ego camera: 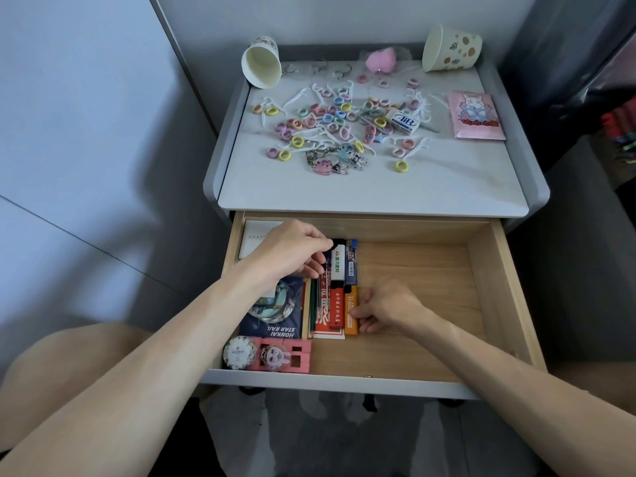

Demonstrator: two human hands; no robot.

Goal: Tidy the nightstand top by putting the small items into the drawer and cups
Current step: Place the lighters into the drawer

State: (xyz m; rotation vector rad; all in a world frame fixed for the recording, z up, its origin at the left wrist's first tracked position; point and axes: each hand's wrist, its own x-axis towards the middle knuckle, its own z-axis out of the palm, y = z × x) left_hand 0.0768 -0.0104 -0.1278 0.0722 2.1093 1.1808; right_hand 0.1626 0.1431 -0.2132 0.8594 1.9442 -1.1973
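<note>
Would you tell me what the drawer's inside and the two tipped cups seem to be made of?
Drawer: light wood or wood-look board, matte, visible grain. Left cup and right cup: probably paper, matte cream inside, printed patterns outside, thin rims.

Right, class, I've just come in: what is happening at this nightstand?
A person is sorting things inside the open wooden drawer. Their left hand pinches the black-topped white lighter, and their right hand grips the orange lighter. On the grey nightstand top, pastel hair ties and white floss picks lie scattered, and the two patterned paper cups lie tipped over at the back.
</note>
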